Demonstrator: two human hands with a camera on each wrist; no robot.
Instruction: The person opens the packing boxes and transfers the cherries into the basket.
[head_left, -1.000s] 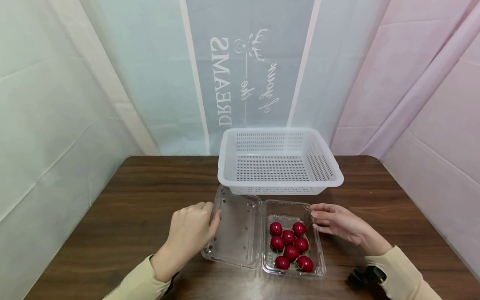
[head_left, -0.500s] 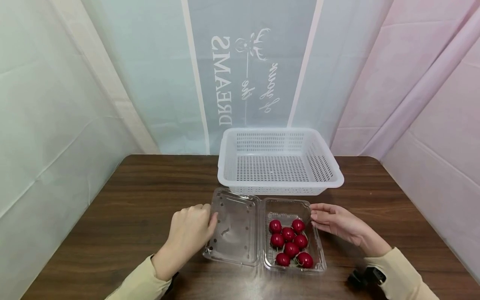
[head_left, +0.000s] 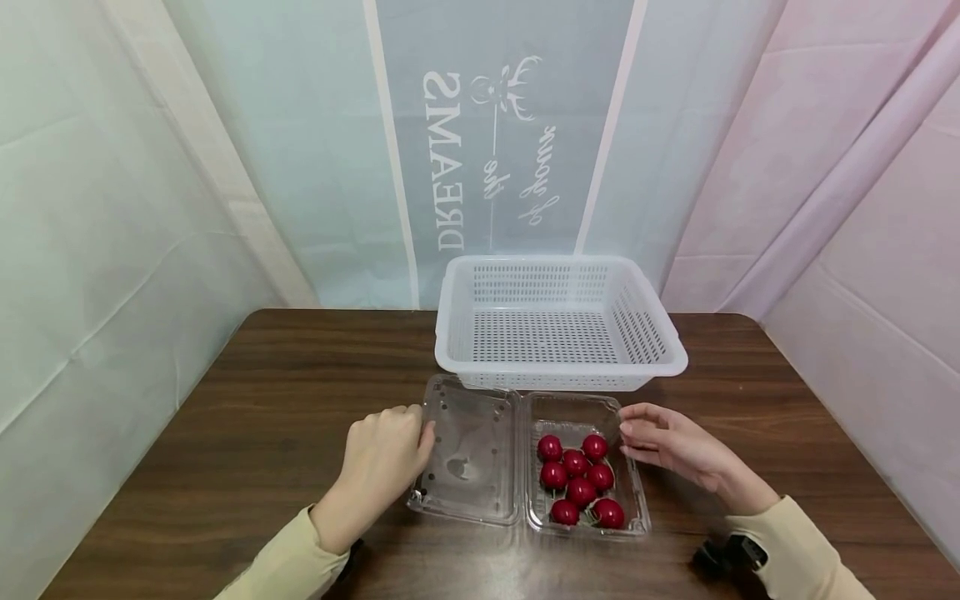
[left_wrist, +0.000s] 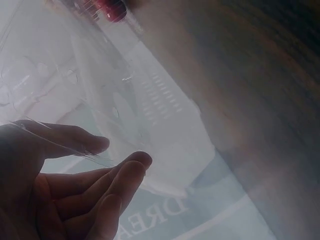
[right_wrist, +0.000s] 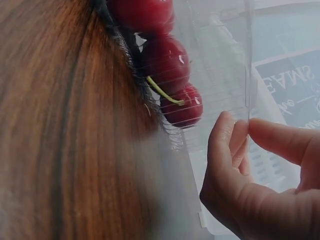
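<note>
A clear plastic clamshell box (head_left: 585,534) lies with its lid (head_left: 472,479) folded out to the left. Several shiny red cherries (head_left: 581,492) are in its right half; a green stem shows in the right wrist view. My left hand (head_left: 382,454) pinches the lid's outer edge, with thin plastic passing between thumb and fingers (left_wrist: 135,162). On the other side, my right hand (head_left: 675,446) pinches the far right rim of the box between thumb and fingertips (right_wrist: 225,122). The box stands just in front of a white slotted basket (head_left: 562,368), which holds nothing.
The dark wooden table (head_left: 300,375) ends at a back edge behind the basket. A printed curtain (head_left: 510,167) hangs behind, with pale cloth on both sides. A small black device (head_left: 723,554) is at the right cuff.
The clamshell box has shifted slightly away from me, closer to the basket, and the cherries have moved with it. Both hands keep their hold at the two sides.
</note>
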